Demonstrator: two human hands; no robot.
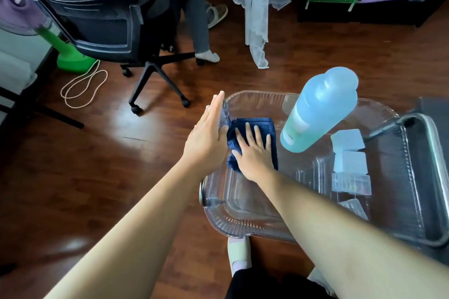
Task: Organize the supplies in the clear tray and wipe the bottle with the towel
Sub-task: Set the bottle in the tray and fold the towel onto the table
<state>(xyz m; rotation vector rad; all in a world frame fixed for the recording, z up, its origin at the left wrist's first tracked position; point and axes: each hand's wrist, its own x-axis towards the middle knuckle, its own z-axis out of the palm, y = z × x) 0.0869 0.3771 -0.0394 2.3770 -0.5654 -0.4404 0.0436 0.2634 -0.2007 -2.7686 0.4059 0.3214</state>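
Towel [262,122] lay folded in clear tray's [243,226] far-left corner. I pressed it flat with right hand [252,155], fingers straight, gripping nothing. Left hand [206,138], also flat, braced tray's left wall, probably against sliding. Bottle [318,114] stood at far edge.

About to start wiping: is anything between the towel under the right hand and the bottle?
Nothing visible. The right hand lies flat on the blue towel; only bare tray separates it from the bottle to its right.

Soft daylight, floor [126,116] glare, fisheye edges
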